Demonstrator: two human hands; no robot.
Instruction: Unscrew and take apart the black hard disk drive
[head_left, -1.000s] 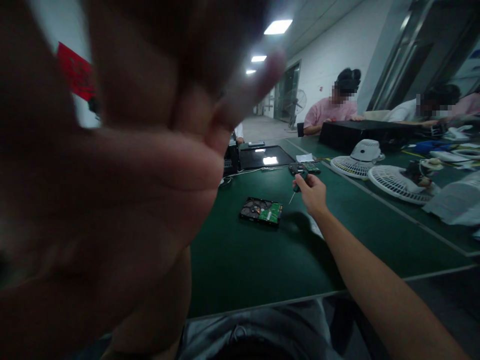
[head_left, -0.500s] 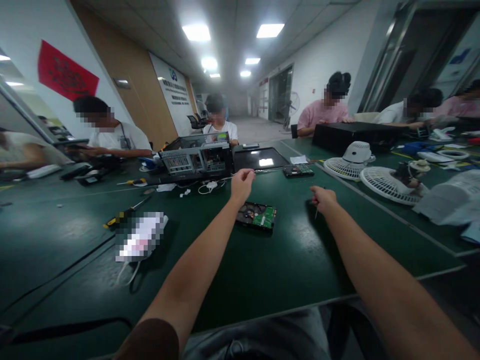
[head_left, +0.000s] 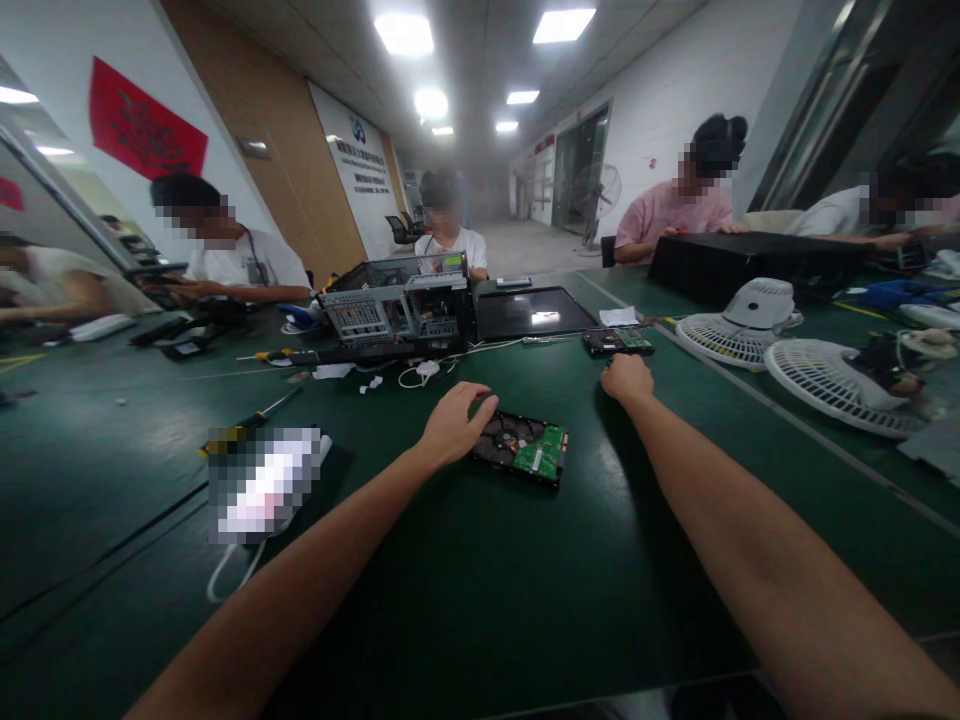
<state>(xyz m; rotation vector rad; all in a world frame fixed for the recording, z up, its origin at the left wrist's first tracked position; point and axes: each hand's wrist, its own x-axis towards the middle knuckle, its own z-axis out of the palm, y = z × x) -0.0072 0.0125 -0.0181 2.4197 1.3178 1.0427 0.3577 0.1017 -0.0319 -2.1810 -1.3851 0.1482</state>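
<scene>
A hard drive (head_left: 521, 447) lies on the green table with its green circuit board facing up. My left hand (head_left: 454, 425) is at its left edge, thumb and fingers curved apart with nothing between them. Whether the fingers touch the drive, I cannot tell. Farther right, my right hand (head_left: 628, 378) is closed, low over the table. Its fingers point away from me, so what they hold is hidden. Just beyond that hand lies a second hard drive (head_left: 619, 342), also with green circuitry showing.
An opened computer case (head_left: 394, 310) stands at the back beside a dark flat panel (head_left: 534, 312). White fan parts (head_left: 825, 385) lie to the right. On the left are a yellow-black screwdriver (head_left: 240, 432) and a pixelated phone-like object (head_left: 266, 485). Several people sit around the table.
My left hand has come down and nearer, from a pinch to spread fingers beside the near drive. My right hand has moved closer to the far drive; the thin shaft under it no longer shows.
</scene>
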